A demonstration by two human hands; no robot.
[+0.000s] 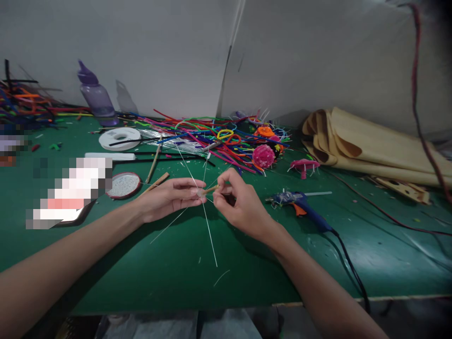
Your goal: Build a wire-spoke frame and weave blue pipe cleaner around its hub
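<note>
My left hand (171,197) and my right hand (238,207) meet over the green table (176,268), fingertips almost touching. Both pinch a small bundle of thin white wires (208,226) that cross at one point and fan outward. A short brown stick (211,189) pokes out between the fingers at that crossing. The left fingers close on the joint from the left. From the other side the right thumb and forefinger nip the stick's end.
A blue glue gun (303,207) with a black cord lies right of my hands. Behind them: a heap of coloured pipe cleaners (219,136), a pink pom-pom (263,155), a white tape reel (119,138), a purple bottle (96,96), wooden sticks (154,162), folded tan fabric (374,146).
</note>
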